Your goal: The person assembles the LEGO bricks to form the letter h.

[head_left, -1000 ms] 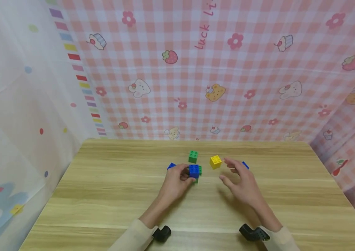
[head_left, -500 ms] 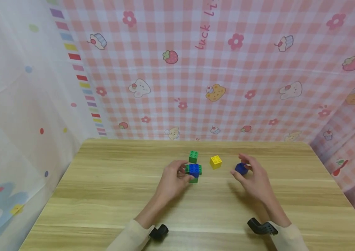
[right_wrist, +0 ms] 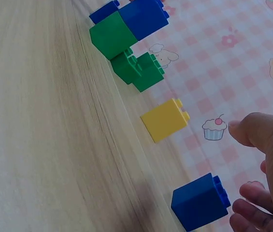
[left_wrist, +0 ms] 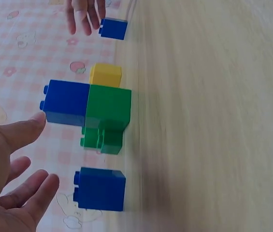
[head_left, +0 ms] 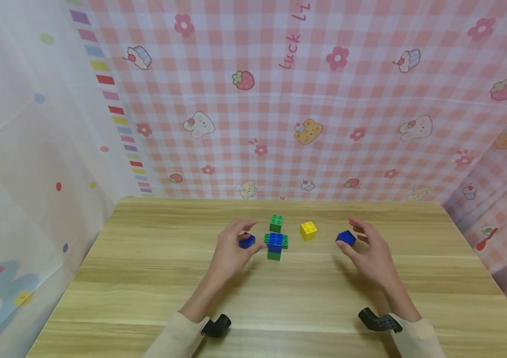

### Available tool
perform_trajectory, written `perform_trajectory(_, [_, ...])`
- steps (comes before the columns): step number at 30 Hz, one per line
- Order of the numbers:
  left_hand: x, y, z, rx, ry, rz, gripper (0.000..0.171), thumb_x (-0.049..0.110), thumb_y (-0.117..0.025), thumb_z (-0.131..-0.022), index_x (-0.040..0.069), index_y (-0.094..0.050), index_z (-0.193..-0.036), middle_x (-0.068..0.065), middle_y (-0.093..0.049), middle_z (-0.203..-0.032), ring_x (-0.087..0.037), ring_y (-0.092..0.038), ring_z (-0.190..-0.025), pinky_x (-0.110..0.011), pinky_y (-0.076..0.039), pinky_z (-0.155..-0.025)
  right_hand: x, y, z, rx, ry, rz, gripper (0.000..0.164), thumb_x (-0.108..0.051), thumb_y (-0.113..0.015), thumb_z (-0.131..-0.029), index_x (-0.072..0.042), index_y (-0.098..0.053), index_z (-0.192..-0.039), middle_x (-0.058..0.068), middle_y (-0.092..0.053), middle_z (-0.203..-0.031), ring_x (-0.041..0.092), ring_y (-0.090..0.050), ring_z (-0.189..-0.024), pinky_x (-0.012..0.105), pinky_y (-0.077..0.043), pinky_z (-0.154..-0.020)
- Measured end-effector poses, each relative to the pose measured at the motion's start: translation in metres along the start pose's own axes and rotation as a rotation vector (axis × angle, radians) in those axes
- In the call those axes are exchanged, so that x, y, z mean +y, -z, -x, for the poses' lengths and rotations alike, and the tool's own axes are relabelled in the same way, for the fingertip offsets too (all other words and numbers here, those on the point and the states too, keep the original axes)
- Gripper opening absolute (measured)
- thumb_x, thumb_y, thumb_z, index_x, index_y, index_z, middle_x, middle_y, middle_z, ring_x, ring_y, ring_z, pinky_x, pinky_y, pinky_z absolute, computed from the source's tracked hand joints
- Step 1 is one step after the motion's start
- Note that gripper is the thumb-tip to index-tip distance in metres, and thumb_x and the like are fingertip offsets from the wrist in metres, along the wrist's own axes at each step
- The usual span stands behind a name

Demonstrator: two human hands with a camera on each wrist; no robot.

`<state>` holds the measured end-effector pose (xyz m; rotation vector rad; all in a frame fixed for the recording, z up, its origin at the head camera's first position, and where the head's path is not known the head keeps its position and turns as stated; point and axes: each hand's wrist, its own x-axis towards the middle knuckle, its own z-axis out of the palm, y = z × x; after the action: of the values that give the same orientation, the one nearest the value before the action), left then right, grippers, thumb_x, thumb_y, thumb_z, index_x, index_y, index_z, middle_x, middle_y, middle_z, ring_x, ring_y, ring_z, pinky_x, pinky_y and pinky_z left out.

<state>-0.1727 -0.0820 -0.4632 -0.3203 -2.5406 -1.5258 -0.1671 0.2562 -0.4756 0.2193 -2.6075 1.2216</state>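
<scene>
Near the middle of the wooden counter (head_left: 253, 303), a blue top brick (head_left: 275, 238) sits on a green base brick (head_left: 273, 256), both upright, with studded green pieces (head_left: 285, 242) showing on either side just behind; whether those are one piece or two I cannot tell. This stack stands between the two hands and partly hides the green behind it. Farther back is a single green brick (head_left: 276, 223), and to the right of that a yellow brick (head_left: 308, 230), set apart, between the stack and the right blue brick (head_left: 346, 238). On the other side, the left blue brick (head_left: 247, 242) lies just left of the stack. The left hand (head_left: 230, 253) is spread around that brick, holding nothing, thumb well away from the fingers; the left wrist view shows a gap between fingertips and brick, while the thumb tip comes close to the stack's blue top, and whether it touches I cannot tell. The right hand (head_left: 371, 253) is likewise wide and without a grip, its fingers near the studs of the right blue brick. Each wrist wears a black device, the left device (head_left: 217, 326) and the right device (head_left: 379, 321), at the cuffs of pale sleeves (head_left: 416, 338). Behind the counter hangs a pink checked cloth (head_left: 257, 104) with strawberries and cupcakes; a white curtain (head_left: 20, 149) with coloured dots covers the left side.
</scene>
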Motion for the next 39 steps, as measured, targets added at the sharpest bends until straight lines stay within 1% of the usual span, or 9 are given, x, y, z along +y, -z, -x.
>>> perform_trajectory(5, [-0.007, 0.004, 0.001, 0.047, -0.028, -0.027, 0.052, 0.009, -0.089, -0.079, 0.006, -0.068, -0.127, -0.017, -0.064, -0.127, -0.039, -0.063, -0.122, -0.044, -0.059, -0.102, 0.004, 0.0, 0.0, -0.02, -0.04, -0.007, 0.068, -0.023, -0.077, -0.094, -0.001, -0.044, -0.15, 0.025, -0.053, -0.147, 0.043, -0.051, -0.132, 0.06, -0.046, -0.11])
perform_trajectory(7, [-0.012, 0.005, 0.001, 0.058, -0.02, -0.027, 0.053, 0.01, -0.09, -0.078, 0.007, -0.068, -0.127, -0.015, -0.065, -0.128, -0.038, -0.061, -0.124, -0.046, -0.057, -0.104, 0.006, 0.0, 0.0, -0.029, -0.057, -0.015, 0.07, -0.024, -0.076, -0.094, -0.001, -0.043, -0.151, 0.025, -0.052, -0.148, 0.044, -0.05, -0.134, 0.06, -0.046, -0.111])
perform_trajectory(11, [-0.021, 0.005, 0.003, 0.05, 0.045, 0.012, 0.056, 0.012, -0.089, -0.079, 0.008, -0.067, -0.13, -0.013, -0.064, -0.132, -0.038, -0.061, -0.127, -0.05, -0.054, -0.108, 0.011, -0.001, 0.001, -0.045, -0.09, -0.028, 0.072, -0.026, -0.076, -0.095, -0.002, -0.041, -0.153, 0.026, -0.05, -0.15, 0.044, -0.049, -0.135, 0.06, -0.045, -0.113])
perform_trajectory(15, [-0.031, 0.004, 0.005, 0.023, 0.128, 0.084, 0.059, 0.01, -0.087, -0.081, 0.003, -0.063, -0.134, -0.017, -0.063, -0.134, -0.039, -0.063, -0.127, -0.05, -0.053, -0.109, 0.018, -0.004, 0.003, -0.067, -0.127, -0.027, 0.074, -0.026, -0.076, -0.095, -0.003, -0.039, -0.154, 0.026, -0.049, -0.15, 0.044, -0.051, -0.134, 0.059, -0.044, -0.114])
perform_trajectory(21, [-0.04, -0.001, 0.006, 0.033, 0.164, 0.148, 0.056, 0.007, -0.086, -0.082, -0.001, -0.062, -0.132, -0.019, -0.065, -0.132, -0.036, -0.066, -0.121, -0.046, -0.056, -0.106, 0.024, -0.008, 0.005, -0.096, -0.166, -0.023, 0.077, -0.025, -0.075, -0.095, -0.003, -0.033, -0.156, 0.026, -0.047, -0.15, 0.043, -0.049, -0.136, 0.058, -0.041, -0.118])
perform_trajectory(27, [-0.045, -0.004, 0.005, 0.044, 0.198, 0.186, 0.051, 0.005, -0.084, -0.083, 0.0, -0.064, -0.13, -0.019, -0.069, -0.126, -0.033, -0.071, -0.111, -0.041, -0.06, -0.099, 0.024, -0.012, 0.005, -0.128, -0.246, -0.054, 0.08, -0.032, -0.075, -0.095, 0.0, -0.033, -0.155, 0.031, -0.039, -0.157, 0.048, -0.04, -0.145, 0.058, -0.034, -0.123])
perform_trajectory(30, [-0.046, -0.005, 0.004, 0.049, 0.208, 0.192, 0.049, 0.005, -0.083, -0.083, 0.001, -0.065, -0.128, -0.019, -0.07, -0.124, -0.031, -0.072, -0.108, -0.04, -0.061, -0.098, 0.025, -0.015, 0.005, -0.107, -0.268, -0.043, 0.078, -0.037, -0.072, -0.096, 0.0, -0.035, -0.154, 0.031, -0.038, -0.157, 0.048, -0.039, -0.147, 0.057, -0.033, -0.124])
perform_trajectory(33, [-0.046, -0.004, 0.004, 0.046, 0.209, 0.186, 0.047, 0.005, -0.083, -0.083, 0.002, -0.066, -0.127, -0.018, -0.071, -0.123, -0.031, -0.072, -0.107, -0.039, -0.062, -0.097, 0.027, -0.017, 0.005, -0.077, -0.257, -0.016, 0.073, -0.04, -0.068, -0.099, 0.0, -0.039, -0.152, 0.031, -0.041, -0.156, 0.048, -0.042, -0.145, 0.058, -0.036, -0.122])
perform_trajectory(39, [-0.047, -0.001, 0.003, 0.047, 0.189, 0.155, 0.044, 0.004, -0.085, -0.081, 0.003, -0.07, -0.122, -0.017, -0.073, -0.116, -0.03, -0.071, -0.106, -0.036, -0.062, -0.095, 0.028, -0.019, 0.007, -0.015, -0.237, 0.032, 0.063, -0.037, -0.065, -0.101, 0.0, -0.045, -0.148, 0.031, -0.051, -0.147, 0.047, -0.052, -0.136, 0.059, -0.042, -0.117])
